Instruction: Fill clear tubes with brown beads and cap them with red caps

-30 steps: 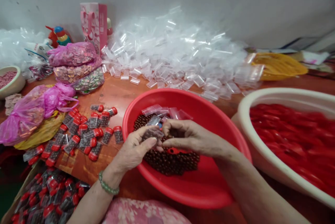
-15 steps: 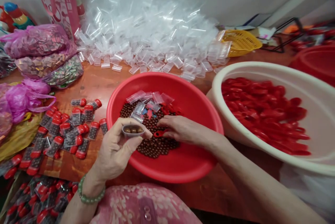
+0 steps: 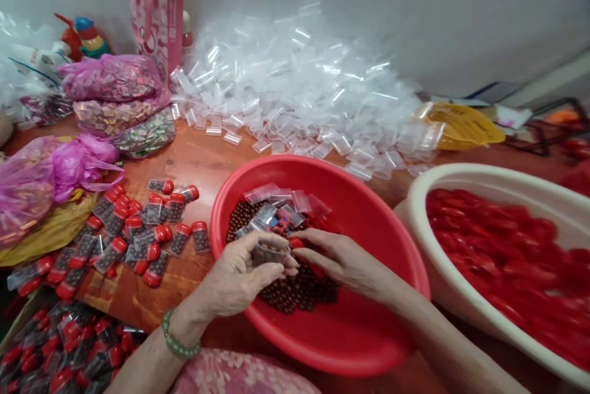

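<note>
My left hand [image 3: 230, 277] is closed around a clear plastic tube [image 3: 270, 252], whose mouth faces me; brown balls show inside. Just to its right, my right hand [image 3: 343, 262] pinches a small red cap [image 3: 296, 243] close to the tube. Both hands are over a red basin [image 3: 364, 345]. In the basin lie many loose brown balls [image 3: 295, 292], several clear tubes [image 3: 265, 216] and some red and blue pieces, partly hidden by my fingers.
Filled, red-capped tubes [image 3: 154, 268] lie on the table at left, with more in a box [image 3: 74, 351] below. Pink bags [image 3: 115, 77] stand behind them. Empty clear tubes [image 3: 299, 93] are heaped at the back. A white tub [image 3: 417, 197] of red pieces is at right.
My right hand has lifted out of the balls with the red cap and come near the tube. The tube has tilted in my left hand. The view has shifted left and up.
</note>
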Demonstrator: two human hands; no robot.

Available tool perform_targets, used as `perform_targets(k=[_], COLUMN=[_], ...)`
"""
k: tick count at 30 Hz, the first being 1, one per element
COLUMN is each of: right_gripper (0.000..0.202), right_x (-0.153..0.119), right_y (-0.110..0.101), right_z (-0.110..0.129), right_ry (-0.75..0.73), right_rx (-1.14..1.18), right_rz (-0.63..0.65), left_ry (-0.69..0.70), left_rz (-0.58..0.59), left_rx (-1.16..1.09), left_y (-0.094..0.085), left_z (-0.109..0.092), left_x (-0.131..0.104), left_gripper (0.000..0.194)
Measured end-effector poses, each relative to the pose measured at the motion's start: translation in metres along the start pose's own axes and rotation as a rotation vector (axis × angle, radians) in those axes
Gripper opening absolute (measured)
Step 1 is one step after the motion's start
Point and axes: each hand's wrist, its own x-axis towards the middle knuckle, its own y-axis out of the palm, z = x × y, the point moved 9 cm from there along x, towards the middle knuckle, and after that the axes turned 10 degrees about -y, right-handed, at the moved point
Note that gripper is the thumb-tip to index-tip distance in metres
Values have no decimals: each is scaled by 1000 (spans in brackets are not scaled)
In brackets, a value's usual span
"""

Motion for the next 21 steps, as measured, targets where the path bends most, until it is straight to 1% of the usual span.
perform_targets(k=[2,3,4,6,8,11,15,18,21], right_gripper=[33,36,35,24,16,16,18,19,18], right_x=[-4,-8,-11,-16,-19,-20,-17,-15,-13], right_y=[-27,-38,-46,-55,-61,-65,-61,-60,-59], right_z=[10,15,21,36,51,68,82,88,90], right_ry=[5,5,-2,-44,-103,-194,-296,-329,-348], right_rx=[257,381,478,541,492,361,226,135,101], right_rz=[-267,-401,-509,-643,-726,-775,-739,-711,-677], left_ry=[-14,-10,3,39,76,94,120,117,100], left_rz=[34,32,9,-65,-112,-66,-9,-2,-13], left_rx=[-25,-14,15,96,140,90,72,131,157], left_y=[3,4,3,-1,-3,1,6,9,9], left_z=[4,6,6,6,5,6,2,-1,-2], left_x=[-1,-1,-1,-1,0,2,2,3,3], left_gripper=[32,31,28,24,22,25,29,28,26])
